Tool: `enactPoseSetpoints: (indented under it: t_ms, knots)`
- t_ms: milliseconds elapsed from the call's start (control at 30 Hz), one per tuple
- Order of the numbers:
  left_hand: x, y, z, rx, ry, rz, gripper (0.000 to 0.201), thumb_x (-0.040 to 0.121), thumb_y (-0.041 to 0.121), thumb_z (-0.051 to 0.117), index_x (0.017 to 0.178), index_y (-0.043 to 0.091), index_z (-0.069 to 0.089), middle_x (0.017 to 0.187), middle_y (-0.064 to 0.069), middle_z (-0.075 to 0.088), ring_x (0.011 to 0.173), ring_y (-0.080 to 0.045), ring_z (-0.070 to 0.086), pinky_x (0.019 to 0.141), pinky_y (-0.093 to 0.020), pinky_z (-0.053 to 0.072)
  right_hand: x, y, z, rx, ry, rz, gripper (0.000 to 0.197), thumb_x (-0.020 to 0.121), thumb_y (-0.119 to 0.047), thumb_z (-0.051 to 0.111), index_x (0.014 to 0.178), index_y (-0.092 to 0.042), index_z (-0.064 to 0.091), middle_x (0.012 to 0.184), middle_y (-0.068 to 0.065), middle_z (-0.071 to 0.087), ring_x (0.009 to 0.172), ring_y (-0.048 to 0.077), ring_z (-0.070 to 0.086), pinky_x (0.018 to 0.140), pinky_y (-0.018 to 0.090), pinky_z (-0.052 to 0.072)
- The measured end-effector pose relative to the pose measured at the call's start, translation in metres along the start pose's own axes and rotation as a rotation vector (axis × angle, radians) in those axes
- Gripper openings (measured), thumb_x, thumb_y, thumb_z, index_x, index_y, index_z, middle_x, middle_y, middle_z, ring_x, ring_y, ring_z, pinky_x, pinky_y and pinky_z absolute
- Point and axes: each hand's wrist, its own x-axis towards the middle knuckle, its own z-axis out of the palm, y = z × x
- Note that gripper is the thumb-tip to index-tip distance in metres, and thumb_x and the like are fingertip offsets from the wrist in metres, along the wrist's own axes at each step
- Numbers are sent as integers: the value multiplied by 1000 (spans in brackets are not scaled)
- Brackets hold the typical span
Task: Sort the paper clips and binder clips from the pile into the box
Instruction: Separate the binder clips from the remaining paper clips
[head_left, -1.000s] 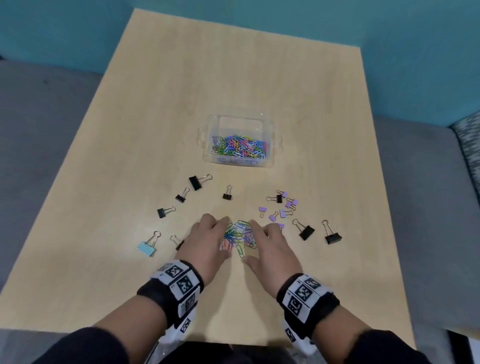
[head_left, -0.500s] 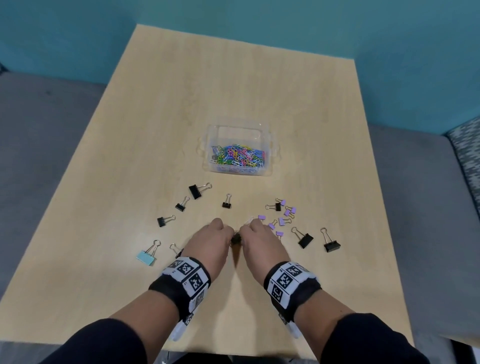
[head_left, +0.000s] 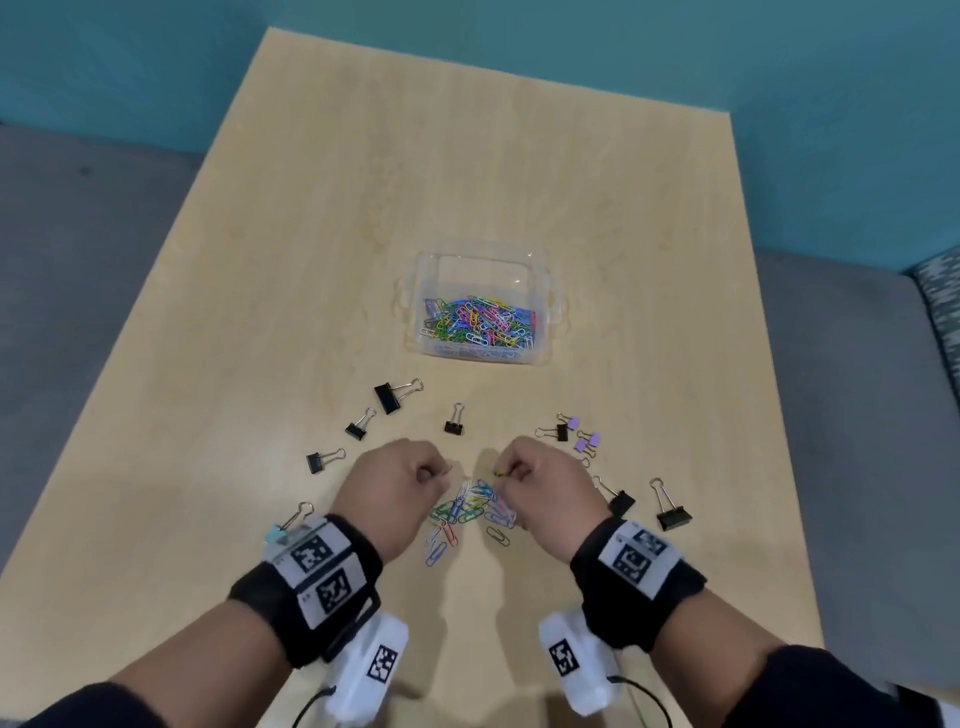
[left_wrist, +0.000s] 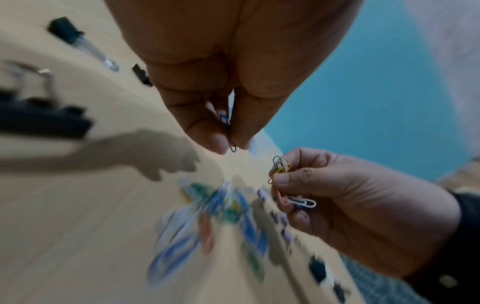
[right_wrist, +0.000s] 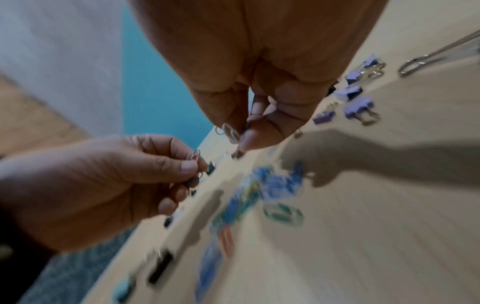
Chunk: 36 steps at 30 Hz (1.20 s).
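A few coloured paper clips are pinched in each raised hand above the wooden table (head_left: 291, 260). The left hand (head_left: 400, 486) is held with its fingers curled and a blue paper clip (left_wrist: 225, 121) is gripped between thumb and forefinger. The right hand (head_left: 540, 483) is likewise curled, and several clips, among them a yellow paper clip (left_wrist: 279, 172) and a white paper clip (left_wrist: 303, 202), are held in its fingers. Between and just near of the two hands the loose pile of paper clips (head_left: 467, 512) is spread on the table.

The clear plastic box (head_left: 480, 304) is set farther out, near the table's middle, and its near part is filled with coloured paper clips. Black binder clips (head_left: 389, 397) are scattered to the left of the hands, with a light blue binder clip (head_left: 275, 532) at the near left. Purple binder clips (head_left: 587, 441) and two larger black binder clips (head_left: 672, 514) are lying to the right.
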Motion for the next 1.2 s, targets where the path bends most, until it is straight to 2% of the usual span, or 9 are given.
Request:
enactPoseSetpoints:
  t_ms: [167, 367, 433, 533, 700, 767, 867, 1067, 1200]
  knots:
    - [68, 39, -45, 6, 161, 110, 2, 79, 15, 68, 78, 15, 68, 65, -2, 61, 67, -27, 66, 64, -38, 55, 60, -53, -43, 36, 170, -93, 17, 78, -4, 59, 70, -19, 55, 54, -1, 59, 44, 17, 55, 45, 29, 46]
    - [116, 74, -63, 197, 179, 168, 11, 82, 24, 64, 90, 19, 70, 84, -3, 68, 83, -25, 62, 73, -32, 49, 103, -97, -63, -188, 229, -216, 9, 81, -15, 61, 88, -20, 63, 81, 1, 64, 76, 25, 63, 70, 39, 53]
    - [111, 67, -65, 260, 204, 168, 19, 83, 28, 64, 99, 20, 70, 95, -5, 67, 90, -27, 61, 78, -34, 48, 93, -91, -63, -284, 273, -236, 19, 86, -18, 58, 104, -18, 64, 96, 5, 63, 86, 24, 60, 79, 35, 49]
    - [81, 39, -58, 255, 271, 212, 20, 85, 20, 60, 103, 18, 70, 100, -10, 64, 93, -30, 61, 81, -35, 46, 58, -60, -53, -319, 297, -276, 23, 88, -11, 52, 106, -13, 66, 102, 10, 62, 91, 27, 60, 82, 33, 46]
    - [13, -5, -3, 434, 17, 442, 25, 80, 7, 58, 101, 16, 68, 106, -7, 65, 90, -29, 60, 77, -40, 54, -3, -8, -9, -639, -35, -377, 34, 80, -4, 47, 110, -13, 60, 111, 7, 57, 104, 28, 49, 84, 42, 48]
    - [7, -13, 13, 558, -30, 470, 41, 68, 6, 68, 108, 17, 63, 121, -5, 61, 99, -27, 57, 83, -34, 53, -12, 5, 3, -739, -46, -434, 40, 76, 1, 50, 113, -13, 56, 114, 5, 56, 104, 27, 46, 84, 40, 49]
    - [9, -13, 22, 673, -38, 513, 57, 56, 10, 73, 111, 14, 58, 118, -5, 58, 96, -28, 54, 81, -35, 52, -18, 16, 15, -886, -15, -456, 44, 75, -6, 50, 118, -7, 54, 117, 8, 55, 101, 29, 48, 86, 40, 48]
    - [-9, -20, 31, 767, -148, 551, 30, 79, 21, 43, 105, 17, 59, 107, -2, 59, 87, -26, 51, 74, -41, 50, -36, 28, 17, -925, -50, -471, 54, 68, -7, 58, 122, -6, 55, 124, 11, 55, 101, 30, 53, 81, 39, 52]
    - [-32, -29, 25, 616, -77, 450, 24, 75, 22, 65, 98, 21, 63, 98, 3, 57, 80, -21, 52, 71, -32, 50, -54, 42, 12, -798, -85, -481, 52, 71, -5, 49, 122, -13, 53, 119, 4, 55, 98, 26, 52, 81, 36, 51]
